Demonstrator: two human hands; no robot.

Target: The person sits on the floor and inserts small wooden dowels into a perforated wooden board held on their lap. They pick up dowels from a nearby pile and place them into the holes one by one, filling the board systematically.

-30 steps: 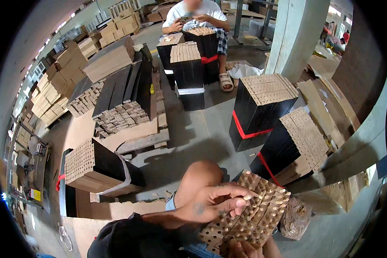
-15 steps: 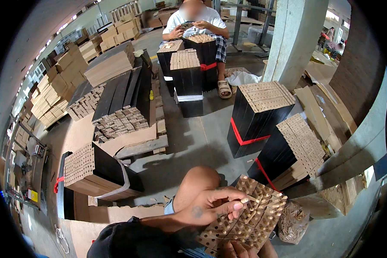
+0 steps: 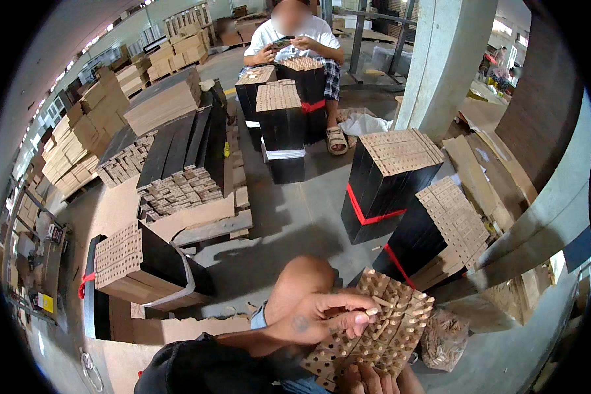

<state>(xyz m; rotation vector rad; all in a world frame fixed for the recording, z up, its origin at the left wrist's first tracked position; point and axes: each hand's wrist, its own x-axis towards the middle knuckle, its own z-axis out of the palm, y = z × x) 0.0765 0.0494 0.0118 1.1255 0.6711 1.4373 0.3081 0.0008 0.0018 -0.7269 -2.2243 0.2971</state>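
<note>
My left hand (image 3: 338,316) reaches in from the lower left, pinching a short wooden dowel (image 3: 372,311) between thumb and fingers. It hovers over a bundle of drilled wooden pieces (image 3: 394,289), whose top face has rows of holes. Dowels stand up from many holes; those nearest the lower left are bare. At the near edge of this face, my right hand (image 3: 369,379) has its fingers curled together; what they hold, if anything, is hidden. A clear plastic bag of loose dowels (image 3: 444,341) rests on the floor to the right, beside the bundle.
Strapped black bundles with drilled ends stand right (image 3: 391,190), far centre (image 3: 279,131) and left (image 3: 144,262). Long black boards (image 3: 184,151) lie stacked on a pallet. A co-worker (image 3: 292,39) sits at the far side, holding something small. A pale pillar (image 3: 446,65) rises at right.
The view has shifted slightly, moving the surroundings a little leftward. My left hand keeps its pinch on the dowel above the holes, and the right hand stays at the near edge.
</note>
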